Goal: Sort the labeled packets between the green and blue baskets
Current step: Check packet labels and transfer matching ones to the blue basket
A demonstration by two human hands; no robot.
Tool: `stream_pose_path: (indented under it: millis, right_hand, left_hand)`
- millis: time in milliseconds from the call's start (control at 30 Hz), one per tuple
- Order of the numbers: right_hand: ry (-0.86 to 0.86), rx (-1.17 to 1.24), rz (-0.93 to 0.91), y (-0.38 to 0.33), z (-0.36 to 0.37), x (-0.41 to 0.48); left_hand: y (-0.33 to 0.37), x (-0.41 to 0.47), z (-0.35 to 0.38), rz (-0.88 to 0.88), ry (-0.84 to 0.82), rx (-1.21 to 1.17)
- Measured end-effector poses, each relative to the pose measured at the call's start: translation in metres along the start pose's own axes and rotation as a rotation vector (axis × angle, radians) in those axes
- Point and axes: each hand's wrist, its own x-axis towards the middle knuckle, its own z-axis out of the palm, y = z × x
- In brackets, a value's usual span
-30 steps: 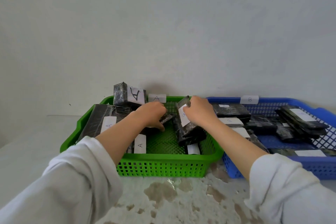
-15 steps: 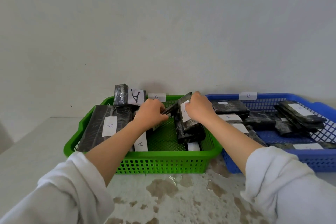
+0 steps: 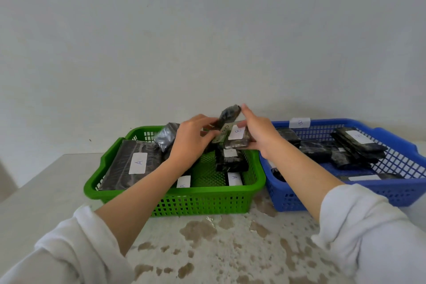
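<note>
A green basket sits left of a blue basket on the table. Both hold black wrapped packets with white labels. Over the green basket's back right, my left hand grips a thin tilted packet. My right hand holds a thicker packet marked B beside it. A large packet marked A lies at the green basket's left. Smaller A packets stand near its front. Several packets are stacked in the blue basket.
A white wall stands close behind both baskets. The blue basket carries a B tag on its back rim. The tabletop in front is white with brown stains. My white sleeves fill the lower corners.
Both hands have risen out of the green basket, each lifting a packet. The B label on the right hand's packet now faces me. The camera has moved closer.
</note>
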Motion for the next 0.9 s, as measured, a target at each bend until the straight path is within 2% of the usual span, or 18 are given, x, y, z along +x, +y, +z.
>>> stream_pose_path:
  millis: [33,100,233,300,333,400,467,533,633,700,800,900]
  right_hand:
    - [-0.064,0.124,0.069,-0.002,-0.005,-0.004]
    - [-0.161,0.236,0.093,-0.003,-0.016,-0.011]
    - [-0.177,0.228,0.03,-0.002,-0.04,-0.024]
    - [-0.153,0.211,-0.003,-0.001,-0.053,-0.03]
    - [-0.14,0.203,-0.021,-0.001,-0.059,-0.034]
    - [-0.111,0.188,-0.052,0.0,-0.071,-0.04]
    - [-0.092,0.166,-0.072,0.003,-0.084,-0.046]
    - [-0.099,0.143,-0.084,0.005,-0.096,-0.049]
    - [-0.128,0.094,-0.11,0.01,-0.114,-0.053]
    - [-0.071,0.077,-0.125,0.013,-0.128,-0.051]
    - [0.192,-0.001,-0.196,0.017,-0.154,-0.042]
    - [0.4,-0.071,-0.26,0.022,-0.187,-0.027]
  left_hand:
    - [0.004,-0.002,-0.001,0.07,0.004,0.056]
    - [0.013,-0.005,-0.001,0.204,0.008,0.166]
    - [0.036,-0.008,0.004,0.295,0.012,0.169]
    - [0.048,-0.009,0.009,0.205,0.014,0.097]
    - [0.053,-0.01,0.012,0.104,0.035,0.026]
    - [0.064,-0.008,0.018,-0.181,0.089,-0.171]
    - [0.074,-0.004,0.026,-0.478,0.074,-0.409]
    - [0.084,0.0,0.036,-0.643,0.005,-0.61]
    - [0.1,0.005,0.055,-0.67,0.003,-0.68]
    - [0.108,0.009,0.068,-0.689,0.053,-0.747]
    - [0.119,0.018,0.085,-0.72,0.115,-0.867]
    - [0.122,0.03,0.099,-0.697,0.174,-0.806]
